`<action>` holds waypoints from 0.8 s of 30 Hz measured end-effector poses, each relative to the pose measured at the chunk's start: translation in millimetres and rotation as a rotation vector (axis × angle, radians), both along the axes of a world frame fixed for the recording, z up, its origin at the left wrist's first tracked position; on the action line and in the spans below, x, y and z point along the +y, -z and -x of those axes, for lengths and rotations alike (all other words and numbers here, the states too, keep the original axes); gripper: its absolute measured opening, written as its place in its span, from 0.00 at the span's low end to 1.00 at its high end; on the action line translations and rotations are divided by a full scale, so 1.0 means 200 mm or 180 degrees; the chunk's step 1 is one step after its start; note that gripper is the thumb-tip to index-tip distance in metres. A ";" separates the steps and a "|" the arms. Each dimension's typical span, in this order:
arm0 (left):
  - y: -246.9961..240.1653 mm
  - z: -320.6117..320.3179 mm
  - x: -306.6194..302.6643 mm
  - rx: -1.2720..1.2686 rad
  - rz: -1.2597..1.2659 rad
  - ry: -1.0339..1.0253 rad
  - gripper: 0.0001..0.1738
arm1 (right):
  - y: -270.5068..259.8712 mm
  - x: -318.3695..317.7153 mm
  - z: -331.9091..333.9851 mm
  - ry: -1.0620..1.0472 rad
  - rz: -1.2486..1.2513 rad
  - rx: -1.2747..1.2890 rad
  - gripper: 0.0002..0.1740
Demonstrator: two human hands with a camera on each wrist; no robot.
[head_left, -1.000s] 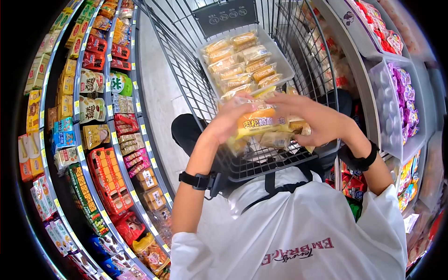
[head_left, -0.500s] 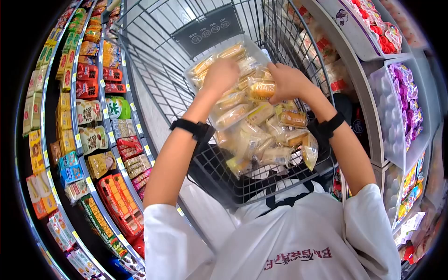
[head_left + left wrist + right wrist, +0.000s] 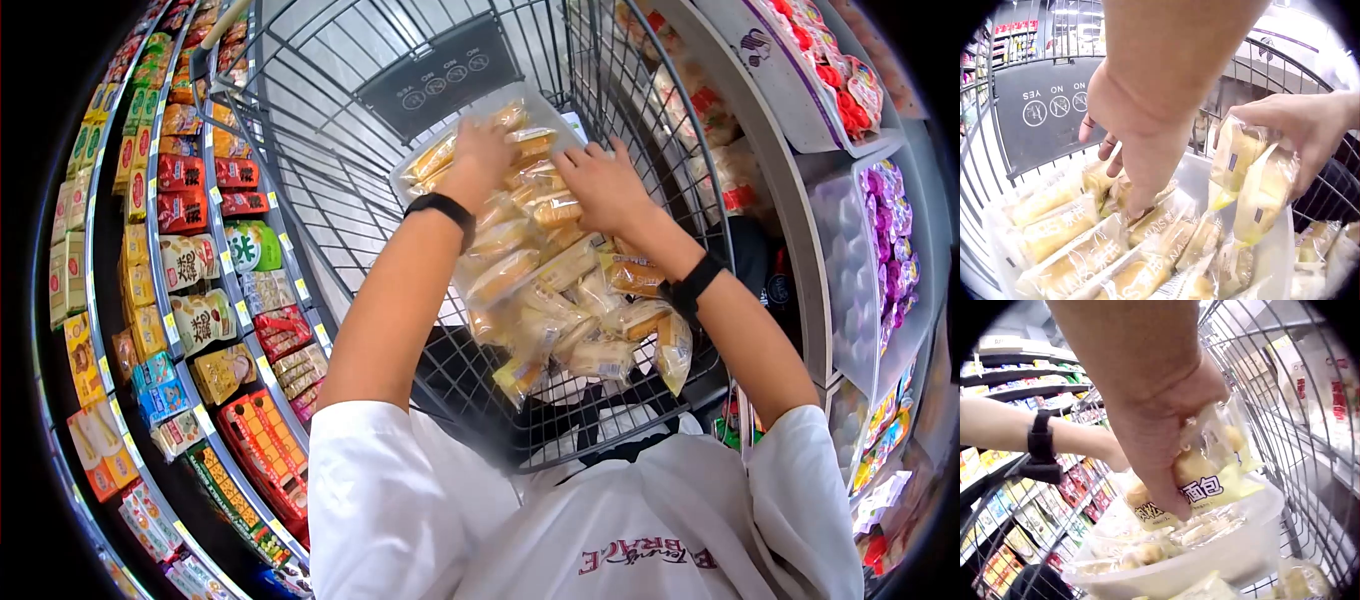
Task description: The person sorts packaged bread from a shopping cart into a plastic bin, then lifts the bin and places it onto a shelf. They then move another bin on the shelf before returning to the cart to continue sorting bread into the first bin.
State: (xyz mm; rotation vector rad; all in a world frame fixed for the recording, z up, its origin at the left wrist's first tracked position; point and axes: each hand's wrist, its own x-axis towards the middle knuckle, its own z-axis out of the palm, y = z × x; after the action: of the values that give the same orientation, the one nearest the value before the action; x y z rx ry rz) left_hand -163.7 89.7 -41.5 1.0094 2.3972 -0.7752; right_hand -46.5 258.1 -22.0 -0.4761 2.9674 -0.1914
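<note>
A translucent plastic bin (image 3: 575,128) stands in the shopping cart (image 3: 437,76), filled with rows of wrapped bread (image 3: 1060,237). My left hand (image 3: 485,155) reaches down into its far left part. In the left wrist view its fingers are loosely bent and spread, and the thumb tip touches a wrapper among the packs. At the bin's right side my right hand (image 3: 605,190) grips two upright packs of bread (image 3: 1266,194), the thumb on one side and fingers on the other. Yellow wrapper ends with printed characters show below that thumb in the right wrist view.
Several loose bread packs (image 3: 600,360) lie on the cart's wire floor, nearer my body than the bin. Snack shelves (image 3: 215,290) run along the left. On the right, close to the cart, stand a display shelf (image 3: 750,130) and a clear tub (image 3: 840,250) of purple packs.
Both hands moved forward from the near end of the cart to the bin, carrying bread packs. The left hand has lowered among the rows; the right still holds its packs.
</note>
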 end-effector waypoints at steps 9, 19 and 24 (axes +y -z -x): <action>0.02 0.01 -0.10 0.0129 -0.0128 -0.0116 0.31 | 0.32 -0.06 0.29 -0.0876 0.0334 0.0844 0.37; -0.02 -0.01 -0.20 -0.0036 -0.0663 -0.0759 0.30 | 0.56 -0.10 0.37 -0.1207 0.0141 0.0863 0.38; -0.12 -0.16 -0.21 0.0023 -0.1217 -0.1122 0.26 | 0.54 -0.08 0.42 -0.1173 -0.0460 0.1282 0.43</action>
State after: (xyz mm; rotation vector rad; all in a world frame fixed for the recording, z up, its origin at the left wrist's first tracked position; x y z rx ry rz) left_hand -130.9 48.1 -17.3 0.6770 2.6847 -0.2000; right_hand -130.3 242.2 -130.2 -1.1442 3.1567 0.1771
